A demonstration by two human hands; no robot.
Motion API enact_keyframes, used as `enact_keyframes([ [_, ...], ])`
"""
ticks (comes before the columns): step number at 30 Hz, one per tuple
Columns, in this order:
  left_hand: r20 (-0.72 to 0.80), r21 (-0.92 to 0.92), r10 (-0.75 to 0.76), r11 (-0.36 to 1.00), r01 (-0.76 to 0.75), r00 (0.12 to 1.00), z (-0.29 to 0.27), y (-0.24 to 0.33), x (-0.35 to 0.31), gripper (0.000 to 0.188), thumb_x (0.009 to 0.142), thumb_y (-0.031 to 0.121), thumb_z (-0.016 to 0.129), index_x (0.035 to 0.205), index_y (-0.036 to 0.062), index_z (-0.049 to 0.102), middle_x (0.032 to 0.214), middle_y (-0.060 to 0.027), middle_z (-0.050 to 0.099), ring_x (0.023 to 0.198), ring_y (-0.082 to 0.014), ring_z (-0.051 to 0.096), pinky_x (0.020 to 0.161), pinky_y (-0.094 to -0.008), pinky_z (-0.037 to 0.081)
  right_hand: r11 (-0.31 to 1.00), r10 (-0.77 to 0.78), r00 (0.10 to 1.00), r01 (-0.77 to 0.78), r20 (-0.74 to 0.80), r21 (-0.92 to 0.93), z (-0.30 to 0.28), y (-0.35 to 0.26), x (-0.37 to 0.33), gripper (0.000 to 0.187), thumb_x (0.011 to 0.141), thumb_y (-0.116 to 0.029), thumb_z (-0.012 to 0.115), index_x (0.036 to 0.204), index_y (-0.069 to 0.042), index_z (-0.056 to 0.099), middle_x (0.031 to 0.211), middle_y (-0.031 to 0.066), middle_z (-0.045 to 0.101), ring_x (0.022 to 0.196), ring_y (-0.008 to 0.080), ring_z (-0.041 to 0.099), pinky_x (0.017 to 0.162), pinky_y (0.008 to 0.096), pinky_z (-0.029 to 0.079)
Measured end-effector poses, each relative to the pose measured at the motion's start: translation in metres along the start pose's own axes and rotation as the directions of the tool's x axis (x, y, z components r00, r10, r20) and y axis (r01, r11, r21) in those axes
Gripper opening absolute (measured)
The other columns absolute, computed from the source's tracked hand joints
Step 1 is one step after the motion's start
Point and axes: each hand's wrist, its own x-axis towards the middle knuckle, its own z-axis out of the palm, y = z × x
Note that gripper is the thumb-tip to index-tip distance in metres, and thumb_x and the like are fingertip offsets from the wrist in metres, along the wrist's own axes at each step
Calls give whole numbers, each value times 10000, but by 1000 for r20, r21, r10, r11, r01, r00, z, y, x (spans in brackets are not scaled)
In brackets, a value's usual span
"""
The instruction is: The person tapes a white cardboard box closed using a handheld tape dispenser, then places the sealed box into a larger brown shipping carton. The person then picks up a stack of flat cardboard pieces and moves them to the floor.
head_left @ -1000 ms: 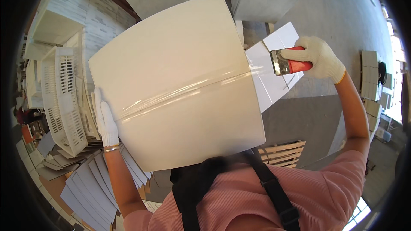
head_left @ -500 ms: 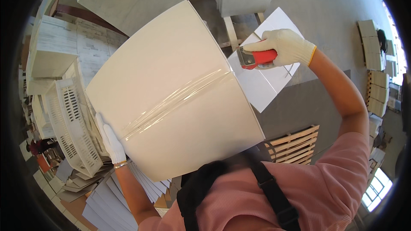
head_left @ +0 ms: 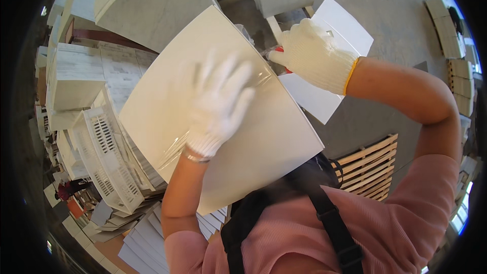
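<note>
A large cream-white flat panel [head_left: 264, 127] fills the middle, and a shiny band of clear tape [head_left: 174, 150] runs across its top face. Over the middle of the panel is my left hand [head_left: 220, 96] in a white knit glove, fingers spread and smeared by motion; whether it touches the surface I cannot tell. At the panel's far right edge my gloved right hand [head_left: 319, 58] is closed around a red tape dispenser [head_left: 278, 49], mostly hidden by the glove. Beneath that hand lies a smaller white sheet or board [head_left: 347, 28].
A white slotted plastic basket [head_left: 109, 160] stands at left, beside pale wood-patterned boxes or boards [head_left: 76, 71]. Large grey panels [head_left: 157, 7] rise at the far side. A slatted wooden pallet [head_left: 370, 167] lies on the floor at right, and fanned white sheets [head_left: 144, 243] at lower left.
My left hand has moved from the panel's left edge to over its middle. My right hand has turned and shifted left with the tape dispenser, close against the panel's right edge.
</note>
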Motion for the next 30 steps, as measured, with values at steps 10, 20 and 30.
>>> enact_keyframes([
  [10, 159, -58, 430, 903, -426, 889, 66, 12, 51, 233, 886, 269, 609, 744, 116, 713, 774, -61, 674, 837, -262, 615, 934, -417, 416, 992, -62, 976, 83, 209, -96, 78, -10, 18, 268, 707, -235, 799, 959, -144, 792, 973, 86, 750, 888, 251, 722, 668, 402, 521],
  [20, 840, 114, -6, 980, -166, 542, 84, 40, 99, 694, 976, 599, 322, 915, 83, 783, 947, -179, 743, 936, -360, 704, 829, -484, 527, -131, 399, 910, -69, 116, 989, 187, 64, -71, 852, 595, -4, 592, 1432, -161, 601, 951, 26, 670, 836, 138, 618, 726, 284, 497],
  [30, 178, -695, -69, 698, 175, 982, 32, 62, 80, 453, 947, 375, 621, 1250, 41, 671, 1260, -175, 660, 1191, -348, 615, 1022, -394, 474, -744, 561, 800, 600, -214, 293, 219, 0, -95, 682, 620, 8, 634, 1300, -29, 591, 1168, 101, 663, 961, 224, 643, 858, 333, 570],
])
